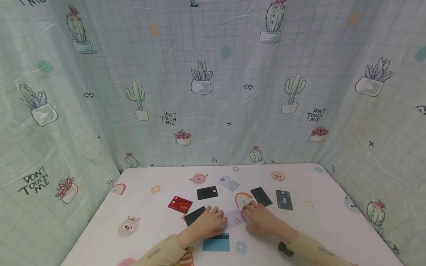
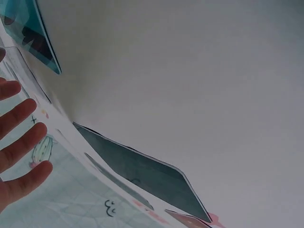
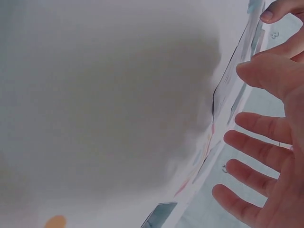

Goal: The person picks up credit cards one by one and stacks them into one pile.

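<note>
A pale lavender sheet [image 1: 234,218] lies flat on the table between the two hands. My left hand [image 1: 210,222] has its fingertips at the sheet's left edge, with a black card [image 1: 194,216] just left of its fingers. A blue card with a dark stripe [image 1: 216,244] sits right below this hand, which overlaps its upper edge. At the sheet's other end, the fingers of my right hand [image 1: 257,218] rest over its right edge. In the left and right wrist views, the fingers are spread and loosely straight, with nothing gripped.
Farther back lie a red VIP card [image 1: 180,204], a black card [image 1: 207,193], a light silver card [image 1: 229,183], a dark card [image 1: 261,196] and a grey VIP card [image 1: 284,200]. A cactus-print curtain [image 1: 216,129] hangs behind the printed white tablecloth [image 1: 159,221] and along both sides.
</note>
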Motion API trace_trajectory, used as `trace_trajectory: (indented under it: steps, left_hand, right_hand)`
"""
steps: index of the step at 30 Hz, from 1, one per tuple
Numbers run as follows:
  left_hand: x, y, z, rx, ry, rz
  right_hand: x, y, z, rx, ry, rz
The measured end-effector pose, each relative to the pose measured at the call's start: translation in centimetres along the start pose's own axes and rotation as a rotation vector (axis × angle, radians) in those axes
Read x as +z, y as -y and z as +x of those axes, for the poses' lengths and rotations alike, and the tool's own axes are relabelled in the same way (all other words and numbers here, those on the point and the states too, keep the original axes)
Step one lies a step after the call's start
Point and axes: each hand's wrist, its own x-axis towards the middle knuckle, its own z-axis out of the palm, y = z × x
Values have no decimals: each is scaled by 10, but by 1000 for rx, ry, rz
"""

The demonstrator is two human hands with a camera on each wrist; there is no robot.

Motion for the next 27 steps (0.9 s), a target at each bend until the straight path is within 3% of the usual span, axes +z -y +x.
trace_trajectory:
  steps: [10,18,27]
  left_hand:
    - [9,0,5,-17,42,-10]
    - [12,-2,10,-15,20,68]
    - [13,-2,10,-21,33,70]
  right_hand:
    - [3,0,6,-15,-8,2]
    - [2,1,10,-19,22,-34]
    - [6,0,14,-52,17,-87]
